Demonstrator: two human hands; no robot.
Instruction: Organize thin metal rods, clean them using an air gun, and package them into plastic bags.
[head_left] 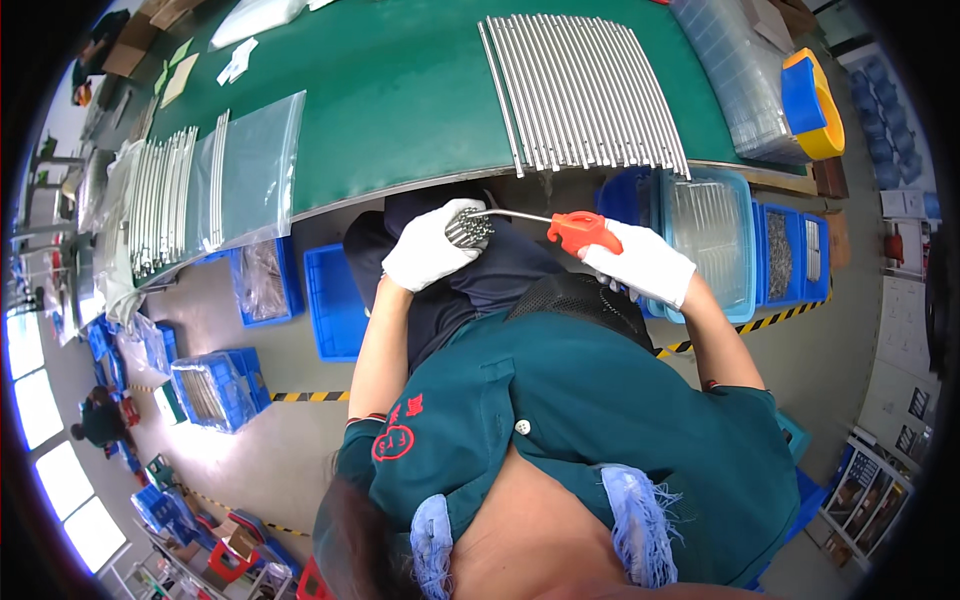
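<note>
Gripping slender-nozzled orange-red air gun (574,230): right fingers (612,258). Left fingers (452,212) clamped round grey metallic bundle (470,230).

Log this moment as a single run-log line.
left hand: gripping metal rod bundle | right hand: holding red blow gun, thin nozzle at bundle's ends | green table: row of silvery rods

Before a green table (400,110), a gloved left hand (425,256) grips a metal bundle (469,230); a gloved right hand (648,264) holds a red nozzle tool (578,232). Silver rods (590,98) lie on the table.
</note>
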